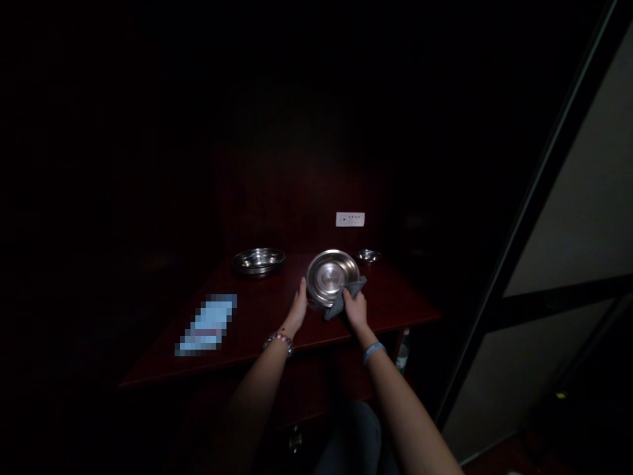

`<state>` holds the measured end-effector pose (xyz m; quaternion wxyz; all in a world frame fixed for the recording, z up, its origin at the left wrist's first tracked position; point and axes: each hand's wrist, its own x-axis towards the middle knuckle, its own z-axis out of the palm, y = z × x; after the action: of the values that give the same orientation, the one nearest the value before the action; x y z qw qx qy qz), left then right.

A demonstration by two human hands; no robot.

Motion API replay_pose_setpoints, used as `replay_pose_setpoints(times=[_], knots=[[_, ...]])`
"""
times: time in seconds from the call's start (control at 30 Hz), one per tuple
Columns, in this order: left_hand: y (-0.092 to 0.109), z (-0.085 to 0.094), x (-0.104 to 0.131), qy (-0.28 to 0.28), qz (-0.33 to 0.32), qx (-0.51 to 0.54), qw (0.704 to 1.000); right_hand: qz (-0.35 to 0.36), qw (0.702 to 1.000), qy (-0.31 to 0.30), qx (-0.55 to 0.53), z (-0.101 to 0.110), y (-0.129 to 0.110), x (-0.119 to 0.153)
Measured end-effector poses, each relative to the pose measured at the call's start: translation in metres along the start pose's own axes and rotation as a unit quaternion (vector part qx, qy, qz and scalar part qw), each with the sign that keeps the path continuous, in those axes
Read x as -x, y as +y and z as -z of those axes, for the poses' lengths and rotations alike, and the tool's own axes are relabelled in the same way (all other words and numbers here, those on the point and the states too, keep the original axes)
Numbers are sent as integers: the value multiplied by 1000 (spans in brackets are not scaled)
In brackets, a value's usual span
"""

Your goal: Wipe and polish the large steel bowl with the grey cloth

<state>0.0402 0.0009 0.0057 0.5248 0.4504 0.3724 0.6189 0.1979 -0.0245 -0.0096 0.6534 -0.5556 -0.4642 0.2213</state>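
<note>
A shiny steel bowl (332,274) is held tilted over the front part of the dark red desk (390,300), its inside facing me. My left hand (298,307) grips the bowl's left side. In my right hand (356,309) is a grey cloth (337,306), pressed against the lower right rim of the bowl; the fingertips are partly hidden by the cloth. Behind and to the left, a wider steel dish (258,260), perhaps stacked on another, rests on the desk. A small steel bowl (368,256) stands behind on the right.
A blurred-out light blue flat item (208,326) lies at the desk's left. On the back wall is a white socket panel (350,219). A plastic bottle (403,353) stands below the desk's right edge. A dark-framed pale panel (558,198) rises at the right.
</note>
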Motion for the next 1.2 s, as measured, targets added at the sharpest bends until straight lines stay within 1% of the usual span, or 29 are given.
replay_pose_setpoints(times=[0.2, 0.5, 0.73, 0.83, 1.0, 1.2], knots=[[5, -1, 4, -22, 8, -21, 1000, -9, 1000, 0, 6, 0, -1, 0], [3, 0, 3, -24, 2, -21, 999, -21, 1000, 3, 1, 0, -1, -1], [2, -1, 1, -20, 0, -18, 1000, -13, 1000, 0, -5, -1, 1, -1], [3, -1, 3, -16, -9, -16, 1000, -6, 1000, -3, -14, 0, 1, 0], [7, -2, 6, -16, -8, -27, 999, -19, 1000, 1, -14, 0, 0, 0], [7, -4, 5, -18, -4, -8, 1000, -16, 1000, 0, -15, -1, 2, -1]])
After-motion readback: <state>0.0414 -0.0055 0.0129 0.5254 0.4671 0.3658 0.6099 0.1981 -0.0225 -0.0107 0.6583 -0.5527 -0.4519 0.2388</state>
